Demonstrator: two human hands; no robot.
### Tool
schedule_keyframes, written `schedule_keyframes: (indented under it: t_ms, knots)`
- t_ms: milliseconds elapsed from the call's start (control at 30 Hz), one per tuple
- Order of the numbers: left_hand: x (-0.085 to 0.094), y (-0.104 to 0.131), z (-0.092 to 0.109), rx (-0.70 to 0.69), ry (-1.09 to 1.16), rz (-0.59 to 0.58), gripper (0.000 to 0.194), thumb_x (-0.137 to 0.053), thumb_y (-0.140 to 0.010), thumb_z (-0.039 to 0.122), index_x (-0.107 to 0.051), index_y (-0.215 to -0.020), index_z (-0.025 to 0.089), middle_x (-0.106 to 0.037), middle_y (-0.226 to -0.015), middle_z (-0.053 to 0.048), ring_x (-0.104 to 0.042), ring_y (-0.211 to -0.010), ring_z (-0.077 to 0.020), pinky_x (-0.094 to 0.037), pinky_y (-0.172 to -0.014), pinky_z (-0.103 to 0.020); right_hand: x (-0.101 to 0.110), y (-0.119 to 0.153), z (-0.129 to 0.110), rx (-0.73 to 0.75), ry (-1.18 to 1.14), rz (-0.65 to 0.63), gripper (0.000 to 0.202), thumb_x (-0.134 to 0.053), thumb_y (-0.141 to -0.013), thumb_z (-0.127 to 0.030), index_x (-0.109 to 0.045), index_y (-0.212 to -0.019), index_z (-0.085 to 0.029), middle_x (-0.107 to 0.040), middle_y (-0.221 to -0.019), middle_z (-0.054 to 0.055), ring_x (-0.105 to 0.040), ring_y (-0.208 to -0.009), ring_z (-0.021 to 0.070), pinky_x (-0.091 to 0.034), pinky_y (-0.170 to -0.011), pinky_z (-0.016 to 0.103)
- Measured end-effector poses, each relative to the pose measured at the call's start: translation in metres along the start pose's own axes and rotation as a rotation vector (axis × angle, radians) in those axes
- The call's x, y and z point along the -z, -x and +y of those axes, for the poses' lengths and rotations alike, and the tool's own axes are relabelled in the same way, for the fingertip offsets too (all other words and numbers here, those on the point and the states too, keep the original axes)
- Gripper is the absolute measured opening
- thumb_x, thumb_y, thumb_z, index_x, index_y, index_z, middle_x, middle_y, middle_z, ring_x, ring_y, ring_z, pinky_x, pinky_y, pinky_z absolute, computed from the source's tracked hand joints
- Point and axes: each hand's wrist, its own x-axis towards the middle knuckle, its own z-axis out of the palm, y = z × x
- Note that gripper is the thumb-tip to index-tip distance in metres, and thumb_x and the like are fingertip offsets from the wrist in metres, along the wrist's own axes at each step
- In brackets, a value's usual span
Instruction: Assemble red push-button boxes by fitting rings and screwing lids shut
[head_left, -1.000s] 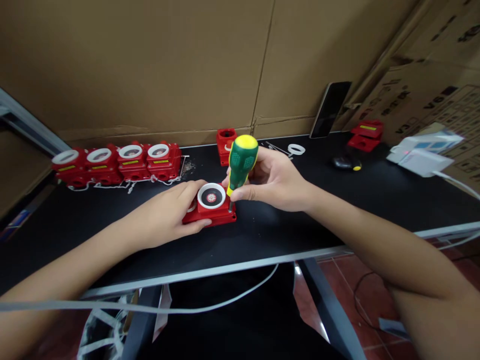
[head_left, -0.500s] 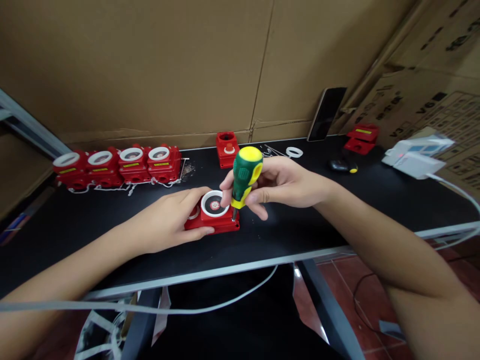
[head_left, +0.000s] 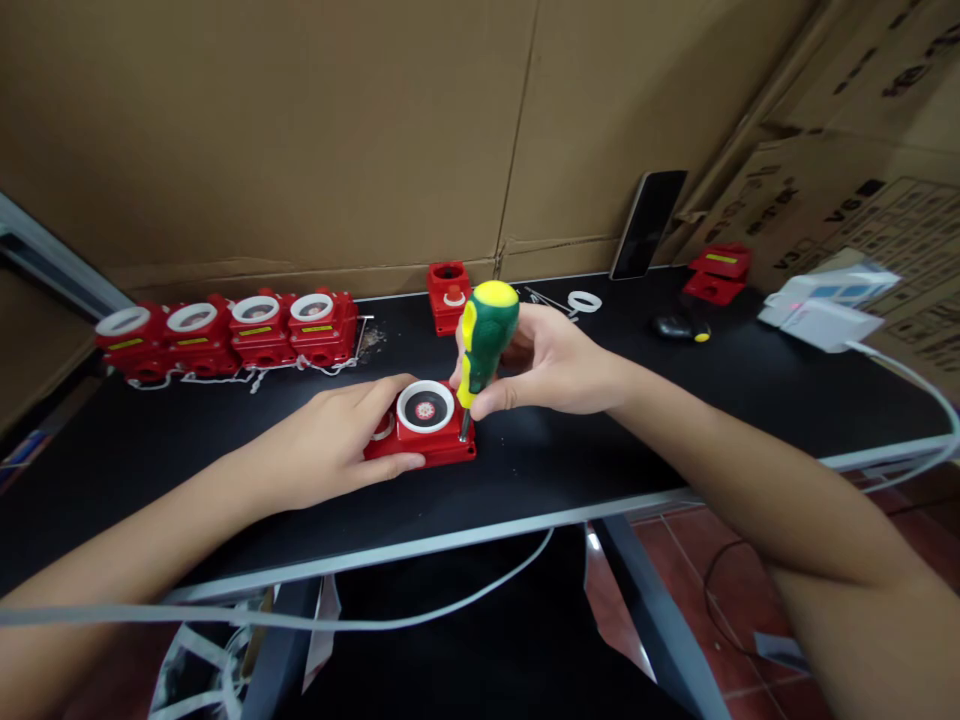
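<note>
A red housing with a white ring point(head_left: 439, 450) lies on the black table near its front edge. My left hand point(head_left: 351, 440) is closed around its left end, thumb along the front side. With my right hand point(head_left: 536, 360) I grip a green and yellow screwdriver point(head_left: 491, 335) by the handle. The tool stands nearly upright, its metal shaft reaching the housing's front right corner. Whatever the tip meets is too small to make out. The white ring surrounds a black disc with a red and white centre.
Several red housings with white rings point(head_left: 259, 330) stand in a row at the back left, white cords in front. Behind my right hand are another red housing point(head_left: 448, 318) and a loose white ring point(head_left: 584, 301). Further right are a phone point(head_left: 649, 225), a black-handled tool point(head_left: 679, 328) and a white device point(head_left: 821, 320).
The screwdriver handle has turned, and my right fingers have closed more firmly around it. My left hand still holds the housing in place. The view has shifted slightly.
</note>
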Motion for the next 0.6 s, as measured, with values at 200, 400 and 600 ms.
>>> schedule_keyframes:
  t_ms: [200, 400, 600]
  knots:
    - [-0.002, -0.002, -0.001, -0.005, 0.018, -0.002, 0.068, -0.068, -0.105, 0.070, -0.060, -0.154, 0.023, -0.080, -0.143, -0.015, -0.082, -0.119, -0.0368, -0.063, -0.101, -0.043, -0.006, 0.001, 0.003, 0.038, -0.042, 0.007, 0.060, -0.106, -0.088, -0.041, -0.068, -0.128, -0.017, -0.075, -0.105, 0.001, -0.064, -0.074, 0.0095, -0.053, -0.060, 0.020]
    - [0.000, -0.003, 0.006, 0.007, 0.034, -0.007, 0.064, -0.070, -0.104, 0.063, -0.060, -0.153, 0.023, -0.080, -0.143, -0.014, -0.081, -0.121, -0.0367, -0.062, -0.103, -0.043, 0.009, 0.004, -0.010, 0.056, -0.075, -0.259, 0.050, -0.079, -0.114, -0.024, -0.062, -0.159, -0.012, -0.080, -0.137, 0.017, -0.067, -0.076, 0.0066, -0.060, -0.065, 0.019]
    - [-0.001, -0.003, 0.005, -0.001, -0.016, 0.011, 0.062, -0.068, -0.103, 0.059, -0.060, -0.153, 0.024, -0.082, -0.134, -0.011, -0.082, -0.112, -0.0339, -0.062, -0.096, -0.040, 0.010, 0.005, -0.011, 0.032, -0.038, -0.286, 0.039, -0.075, -0.117, -0.028, -0.071, -0.151, -0.009, -0.083, -0.123, 0.015, -0.074, -0.077, 0.0087, -0.066, -0.075, 0.023]
